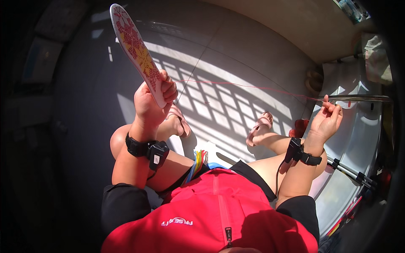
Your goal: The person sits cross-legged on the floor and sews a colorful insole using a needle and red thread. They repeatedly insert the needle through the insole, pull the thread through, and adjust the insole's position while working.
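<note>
My left hand grips the heel end of a white insole covered in red and yellow cross-stitch; its toe end points up and away. A thin red thread runs almost straight from beside the insole across to my right hand. That hand is raised to the right, palm partly turned up and fingers curled, with the thread reaching its fingers. Whether a needle is pinched there is too small to tell. A bundle of blue, yellow, red and white threads lies at my lap, between my thighs.
Pale floor tiles carry a lattice of sunlight and shadow. A white rack with metal tubes stands close on my right, beneath the right hand. Red footwear rests beside it. A pale wall rises ahead. Both forearms wear black strapped devices.
</note>
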Action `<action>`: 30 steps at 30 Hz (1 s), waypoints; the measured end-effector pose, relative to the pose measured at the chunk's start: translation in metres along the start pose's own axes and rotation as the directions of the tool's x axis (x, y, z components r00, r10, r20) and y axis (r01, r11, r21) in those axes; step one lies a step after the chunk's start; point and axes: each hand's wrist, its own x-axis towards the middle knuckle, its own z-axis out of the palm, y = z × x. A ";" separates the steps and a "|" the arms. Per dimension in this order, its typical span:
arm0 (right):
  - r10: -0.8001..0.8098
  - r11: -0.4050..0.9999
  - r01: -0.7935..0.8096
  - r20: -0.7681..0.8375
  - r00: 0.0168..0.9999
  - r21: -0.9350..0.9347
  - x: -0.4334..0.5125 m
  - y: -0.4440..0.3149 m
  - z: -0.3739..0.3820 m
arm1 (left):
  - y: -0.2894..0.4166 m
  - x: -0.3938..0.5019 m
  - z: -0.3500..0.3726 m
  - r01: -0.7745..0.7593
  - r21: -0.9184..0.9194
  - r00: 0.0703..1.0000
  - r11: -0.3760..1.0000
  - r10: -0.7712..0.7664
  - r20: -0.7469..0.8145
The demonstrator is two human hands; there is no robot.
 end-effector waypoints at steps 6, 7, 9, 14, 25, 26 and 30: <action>0.118 0.972 0.028 0.584 0.803 -0.235 -0.078 -0.016 0.094 | -0.030 0.016 0.048 0.263 -0.134 0.915 0.955 -0.203 0.348; 0.111 0.963 0.079 0.645 0.756 -0.259 -0.089 -0.021 0.101 | -0.037 0.018 0.057 0.294 -0.134 0.895 0.946 -0.223 0.387; 0.054 0.962 0.160 0.728 0.684 -0.221 -0.104 -0.029 0.116 | -0.046 0.020 0.072 0.338 -0.108 0.852 0.935 -0.255 0.458; 0.008 0.906 0.350 0.837 0.547 -0.238 -0.111 -0.026 0.132 | -0.062 0.027 0.082 0.428 -0.150 0.839 0.891 -0.330 0.432; 0.032 0.892 0.339 0.790 0.612 -0.298 -0.117 -0.022 0.139 | -0.059 0.028 0.089 0.407 -0.078 0.870 0.910 -0.360 0.337; 0.029 0.888 0.346 0.790 0.613 -0.301 -0.117 -0.023 0.139 | -0.060 0.028 0.088 0.403 -0.079 0.869 0.912 -0.355 0.345; 0.007 0.890 0.360 0.796 0.605 -0.281 -0.115 -0.023 0.139 | -0.061 0.032 0.085 0.437 -0.124 0.834 0.891 -0.349 0.426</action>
